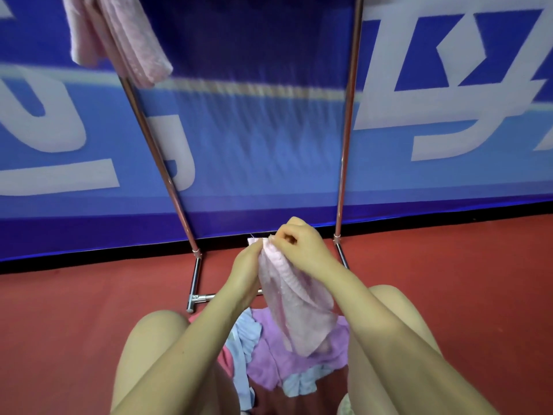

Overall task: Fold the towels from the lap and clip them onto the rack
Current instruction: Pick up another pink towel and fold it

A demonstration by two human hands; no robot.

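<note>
Large white characters run across the blue banner (269,145) that fills the upper half of the frame, but they are blurred and cut off at both edges, so none can be read. Two chrome posts of the rack (347,130) rise in front of it; the top is out of frame. At upper left a folded pink towel, the hung towel (125,40), drapes there with a nubbly terry surface; its top edge is cut off and no clip is visible.

At frame centre both hands hold a pale pink towel (296,301), thin and ribbed, hanging in a soft fold. The right hand (299,247) pinches its top edge with curled fingers; the left hand (247,271) grips the same edge from the left side, its fingers hidden behind the cloth.

Below, between the bare knees, lies the lap pile (287,363): crumpled lilac, light blue and a sliver of deeper pink fabric, partly hidden by the forearms. The floor (74,310) is matte red.
</note>
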